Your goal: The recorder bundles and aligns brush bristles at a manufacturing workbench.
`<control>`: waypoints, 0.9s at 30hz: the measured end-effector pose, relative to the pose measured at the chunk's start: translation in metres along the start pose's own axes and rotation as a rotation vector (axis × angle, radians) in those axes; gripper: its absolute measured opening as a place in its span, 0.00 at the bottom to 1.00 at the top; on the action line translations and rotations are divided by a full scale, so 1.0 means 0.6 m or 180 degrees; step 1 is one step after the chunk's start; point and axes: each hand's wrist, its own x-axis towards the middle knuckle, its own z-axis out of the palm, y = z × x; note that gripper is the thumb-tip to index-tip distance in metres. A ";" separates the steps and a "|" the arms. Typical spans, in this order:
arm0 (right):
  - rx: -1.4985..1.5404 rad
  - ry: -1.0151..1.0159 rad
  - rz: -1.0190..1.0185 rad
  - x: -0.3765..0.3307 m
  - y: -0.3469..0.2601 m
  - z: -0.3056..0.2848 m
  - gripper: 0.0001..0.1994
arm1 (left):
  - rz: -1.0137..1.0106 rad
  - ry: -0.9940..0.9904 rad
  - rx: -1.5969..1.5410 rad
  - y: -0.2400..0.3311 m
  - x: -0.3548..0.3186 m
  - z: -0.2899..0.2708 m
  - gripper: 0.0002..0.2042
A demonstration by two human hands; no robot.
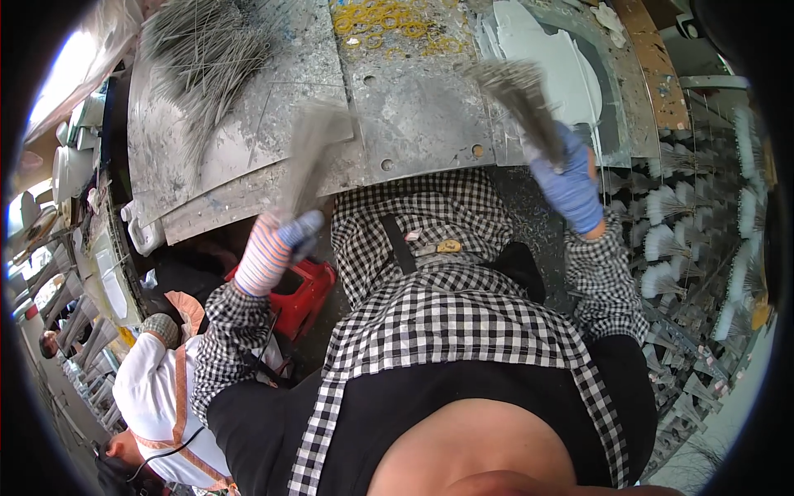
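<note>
My left hand [269, 252], in a striped glove with blue fingertips, is closed round the lower end of a bundle of thin grey wires [311, 157]. That bundle stands up over the table's near edge and is smeared by motion. At the right, my right hand [571, 186], in a blue striped glove, grips a second fanned bundle of thin grey wires [525, 99]. Its spread tips point up and left, beside a thick white paste [558, 70] on a flat board. A large loose heap of similar wires [207, 62] lies at the table's far left.
Yellow rubber bands [397, 25] are scattered along the back of the stained metal table [422, 116]. Racks at the right hold several white-tipped wire bundles [664, 236]. Below the table's left side sits a red plastic stool or crate [310, 302]. Another person [157, 388] works close by on my left.
</note>
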 end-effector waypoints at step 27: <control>0.3119 -0.2055 0.2648 -0.095 -0.059 0.183 0.26 | 0.1805 -0.0704 0.2489 -0.102 0.078 0.221 0.53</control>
